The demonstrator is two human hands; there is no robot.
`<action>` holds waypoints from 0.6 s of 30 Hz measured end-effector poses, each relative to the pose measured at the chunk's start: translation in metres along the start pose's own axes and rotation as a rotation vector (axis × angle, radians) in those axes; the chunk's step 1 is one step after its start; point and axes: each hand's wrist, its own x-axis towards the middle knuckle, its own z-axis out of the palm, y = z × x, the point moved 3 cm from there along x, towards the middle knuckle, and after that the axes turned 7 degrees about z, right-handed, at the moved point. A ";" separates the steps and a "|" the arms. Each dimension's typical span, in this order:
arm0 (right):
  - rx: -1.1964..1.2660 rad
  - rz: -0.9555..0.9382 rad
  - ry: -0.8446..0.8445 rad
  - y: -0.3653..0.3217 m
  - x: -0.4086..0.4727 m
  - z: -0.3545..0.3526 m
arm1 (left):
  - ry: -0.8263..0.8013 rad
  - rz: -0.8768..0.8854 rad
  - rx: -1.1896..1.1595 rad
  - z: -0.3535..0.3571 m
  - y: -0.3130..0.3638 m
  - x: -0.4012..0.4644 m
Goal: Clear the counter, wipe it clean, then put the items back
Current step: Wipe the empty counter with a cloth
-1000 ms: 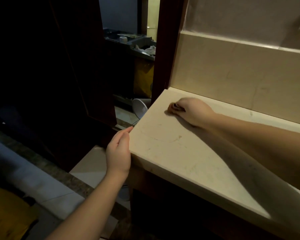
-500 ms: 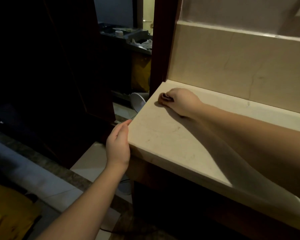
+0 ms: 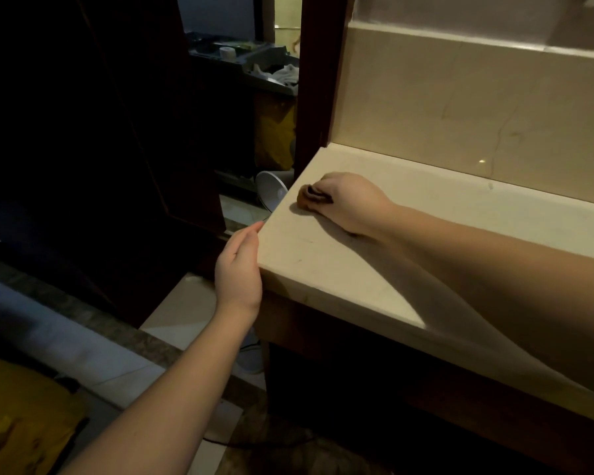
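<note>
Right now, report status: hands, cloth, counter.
Right hand grips a dark cloth, pressed on the counter near its left end. Left hand open against the counter's left edge. Nothing else visible on the counter.

A dark wooden door panel (image 3: 144, 132) fills the left of the view, with a dark wooden post (image 3: 318, 80) to its right. Through the gap between them, far off, a grey tray-like surface (image 3: 254, 60) carries a white roll (image 3: 226, 52) and crumpled white fabric (image 3: 285, 75). Below it hangs something yellow (image 3: 275, 132), possibly a bag; the light is poor. A white rounded object (image 3: 271, 193) sits on the floor beyond. Pale floor tiles (image 3: 182, 310) lie near left. A yellow item (image 3: 21, 416) occupies the near left corner.
</note>
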 end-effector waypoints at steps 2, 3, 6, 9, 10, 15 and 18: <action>0.049 -0.139 0.015 -0.003 -0.032 -0.003 | -0.020 -0.004 -0.011 0.000 0.002 0.000; 0.067 -0.189 0.004 -0.003 -0.049 -0.006 | -0.033 -0.005 -0.015 0.000 0.002 0.001; 0.043 -0.217 -0.035 0.001 -0.056 -0.009 | -0.048 -0.004 -0.002 -0.001 0.003 0.001; 0.029 -0.071 -0.005 -0.006 -0.013 0.000 | -0.042 -0.002 0.004 -0.002 0.003 0.000; 0.026 -0.045 0.019 -0.013 0.001 0.005 | -0.042 0.005 0.019 -0.002 0.003 -0.001; 0.083 -0.139 0.016 -0.036 -0.016 0.008 | -0.031 -0.020 0.027 -0.001 0.003 -0.001; 0.094 -0.255 -0.042 -0.027 -0.050 -0.002 | -0.031 -0.032 0.043 -0.001 0.002 0.000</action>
